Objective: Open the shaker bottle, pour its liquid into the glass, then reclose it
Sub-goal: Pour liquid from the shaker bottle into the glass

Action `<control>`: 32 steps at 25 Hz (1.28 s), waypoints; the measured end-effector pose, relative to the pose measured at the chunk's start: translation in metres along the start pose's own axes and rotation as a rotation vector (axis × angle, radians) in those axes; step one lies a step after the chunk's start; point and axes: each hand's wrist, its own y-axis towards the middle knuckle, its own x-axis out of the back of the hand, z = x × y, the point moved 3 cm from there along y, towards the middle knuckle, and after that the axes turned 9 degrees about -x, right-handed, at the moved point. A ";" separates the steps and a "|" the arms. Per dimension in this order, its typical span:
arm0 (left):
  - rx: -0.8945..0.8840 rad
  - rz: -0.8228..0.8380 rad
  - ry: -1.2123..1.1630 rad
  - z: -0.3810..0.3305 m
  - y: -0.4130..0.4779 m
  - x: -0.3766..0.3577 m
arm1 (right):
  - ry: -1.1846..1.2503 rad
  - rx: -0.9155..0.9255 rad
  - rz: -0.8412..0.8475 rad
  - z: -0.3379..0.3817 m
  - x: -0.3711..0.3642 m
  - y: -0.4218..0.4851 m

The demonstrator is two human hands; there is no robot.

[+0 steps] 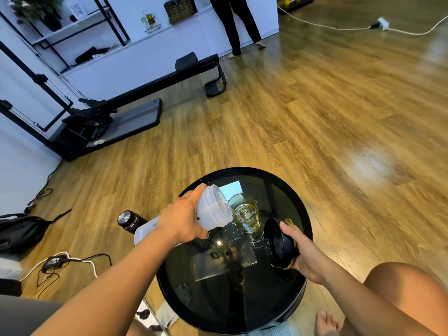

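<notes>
My left hand (180, 220) grips the translucent white shaker bottle (214, 206), which is lidless and tipped to the right, its mouth over the rim of the clear glass (246, 214). The glass stands upright on the round black glass-topped table (300, 209) and holds pale yellowish liquid. To the right of the glass, my right hand (304, 255) holds the bottle's black lid (278, 243) just above the tabletop, its inner side facing left.
A dark flask with a steel cap (128, 220) and a white box (145, 232) sit left of the table. Cables and a charger (54, 260) lie on the wooden floor at left, beside a black bag (19, 232). A rowing machine (135, 103) and a standing person (240, 23) are farther back.
</notes>
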 end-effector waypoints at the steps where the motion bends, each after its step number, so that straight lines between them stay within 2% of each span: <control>1: -0.002 -0.001 -0.001 0.000 0.000 0.000 | 0.003 0.000 0.004 0.000 0.001 0.001; 32: 0.003 0.030 0.073 -0.001 0.003 0.007 | -0.001 0.005 0.063 -0.008 0.011 0.022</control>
